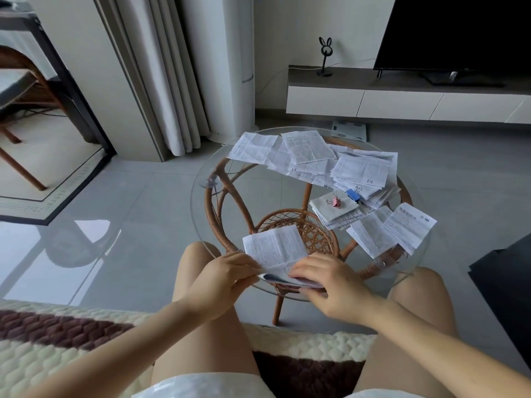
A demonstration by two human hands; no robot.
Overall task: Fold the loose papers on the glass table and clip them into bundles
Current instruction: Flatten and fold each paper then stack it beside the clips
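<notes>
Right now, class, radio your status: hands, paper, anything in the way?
Left hand, right hand both grip sheet, part-folded, over glass table's near rim. Pink clip, blue clip on stacks beyond. Nothing blocking.

Soft daylight, fairly bright and even, seemingly from the far left. The glossy grey tiled floor [94, 225] shows pale glare on the left. Shadows barely there. Wide-angle bends straight lines near the edges; small print looks mushy.
</notes>
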